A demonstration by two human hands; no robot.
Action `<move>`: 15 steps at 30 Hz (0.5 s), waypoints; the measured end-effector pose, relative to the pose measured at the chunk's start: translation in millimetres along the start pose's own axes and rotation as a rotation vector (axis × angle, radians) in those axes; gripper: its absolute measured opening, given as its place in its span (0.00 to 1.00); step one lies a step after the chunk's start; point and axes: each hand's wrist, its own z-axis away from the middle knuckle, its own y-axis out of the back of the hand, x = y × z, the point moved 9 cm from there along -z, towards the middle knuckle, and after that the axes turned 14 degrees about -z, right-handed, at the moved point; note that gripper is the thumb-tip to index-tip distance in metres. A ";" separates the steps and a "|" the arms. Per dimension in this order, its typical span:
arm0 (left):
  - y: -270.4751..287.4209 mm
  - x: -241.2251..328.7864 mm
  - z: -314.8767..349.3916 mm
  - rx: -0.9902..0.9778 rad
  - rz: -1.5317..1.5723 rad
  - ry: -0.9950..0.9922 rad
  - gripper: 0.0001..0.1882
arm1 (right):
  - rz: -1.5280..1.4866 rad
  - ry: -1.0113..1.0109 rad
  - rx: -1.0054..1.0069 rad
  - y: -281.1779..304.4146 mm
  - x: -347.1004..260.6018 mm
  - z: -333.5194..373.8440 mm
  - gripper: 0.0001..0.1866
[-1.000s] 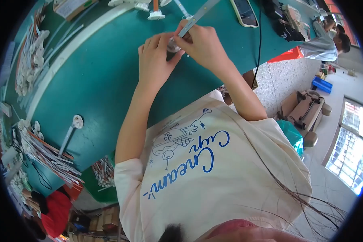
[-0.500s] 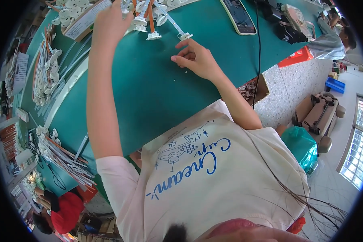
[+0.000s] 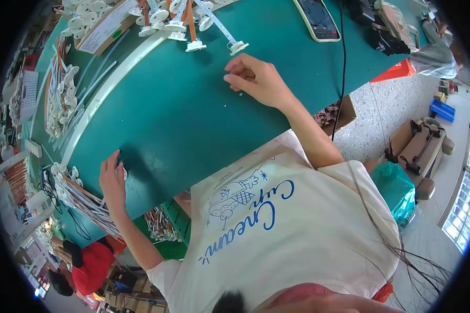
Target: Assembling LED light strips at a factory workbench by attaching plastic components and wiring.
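My left hand [image 3: 113, 182] is low over the left edge of the green tabletop [image 3: 167, 120], fingers reaching forward and thumb apart. A small pale spot shows at its thumb, too small to name. Beside it lies a bundle of flat strips with white round ends [image 3: 83, 195]. My right hand [image 3: 258, 81] hovers over the table with loosely curled fingers, thumb apart, and nothing visible in it. Just beyond its fingertips, a pale strip with a white disc-shaped end [image 3: 238, 47] hangs over the tabletop. An orange strip with a similar white end [image 3: 196, 46] is to its left.
At the back left, a cardboard box [image 3: 102, 39] stands among white discs. More strips [image 3: 61, 104] lie beyond the pale table rim. A phone [image 3: 318, 21] and black cable [image 3: 343, 62] are at the back right. A green crate [image 3: 177, 224] holds strips below.
My left hand has come back from the box and strips at the far side to the near left edge. My right hand has barely moved. The green crate below is now uncovered.
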 end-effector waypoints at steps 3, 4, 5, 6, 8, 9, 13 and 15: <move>-2.5 -3.7 3.1 -0.017 0.059 0.009 0.21 | -0.038 -0.008 0.012 0.4 3.1 1.7 0.11; -4.5 -4.8 2.6 -0.056 0.158 0.036 0.22 | -0.035 -0.006 0.009 0.1 2.7 2.4 0.10; 0.7 -6.1 5.6 -0.054 0.154 0.036 0.22 | -0.032 -0.004 0.006 -0.2 2.3 2.4 0.10; 17.0 3.5 10.4 0.014 0.048 -0.092 0.23 | -0.039 -0.002 0.013 1.9 1.6 2.0 0.10; 29.2 10.6 19.5 0.082 -0.047 -0.235 0.24 | -0.034 -0.007 0.020 2.8 0.4 3.4 0.10; 24.2 3.0 24.5 -0.023 0.019 -0.165 0.24 | -0.039 -0.008 0.020 3.0 0.4 3.6 0.10; 11.8 -1.7 21.1 -0.144 0.105 -0.100 0.23 | -0.040 0.026 0.007 1.8 0.2 2.5 0.10; 28.3 1.9 14.4 -0.062 0.092 -0.064 0.22 | -0.025 0.032 0.007 1.4 0.6 2.2 0.10</move>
